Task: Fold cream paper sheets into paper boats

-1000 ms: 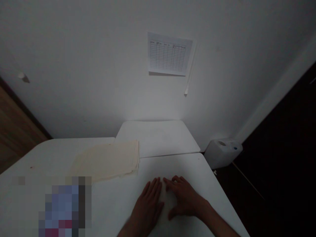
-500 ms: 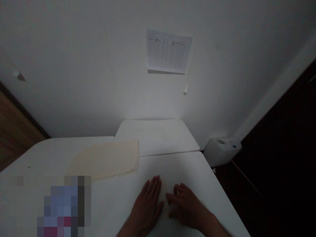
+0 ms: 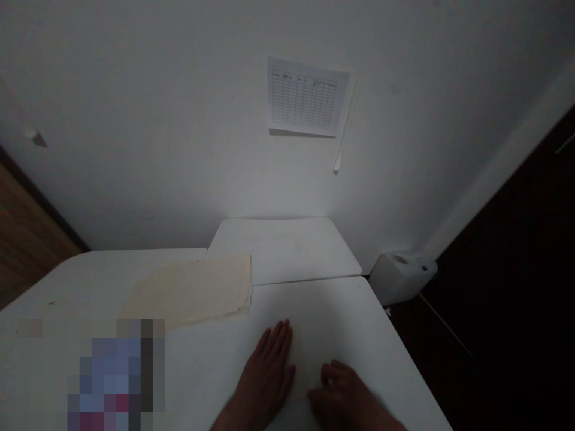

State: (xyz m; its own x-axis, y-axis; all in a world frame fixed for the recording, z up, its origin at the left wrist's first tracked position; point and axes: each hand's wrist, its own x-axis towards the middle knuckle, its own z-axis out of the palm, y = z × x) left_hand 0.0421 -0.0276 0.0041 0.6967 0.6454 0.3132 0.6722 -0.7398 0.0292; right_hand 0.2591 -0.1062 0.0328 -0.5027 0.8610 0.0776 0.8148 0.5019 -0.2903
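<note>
My left hand [image 3: 265,380] lies flat on the white table [image 3: 202,371], fingers stretched out and pointing away from me. Close beside it my right hand [image 3: 348,398] rests at the near edge of the view, its fingers bent and drawn in toward the thumb. The light is too dim to show what they pinch, if anything. A stack of cream folded sheets [image 3: 193,290] lies on the table beyond my left hand, not touched.
A second white tabletop [image 3: 287,248] stands against the wall ahead. A printed chart [image 3: 308,99] hangs on the wall. A white plastic canister [image 3: 399,272] sits on the dark floor to the right, past the table's right edge. A blurred patch covers the near left.
My right hand has slid back toward me and its fingers have curled in from lying flat. My left hand has stayed in place.
</note>
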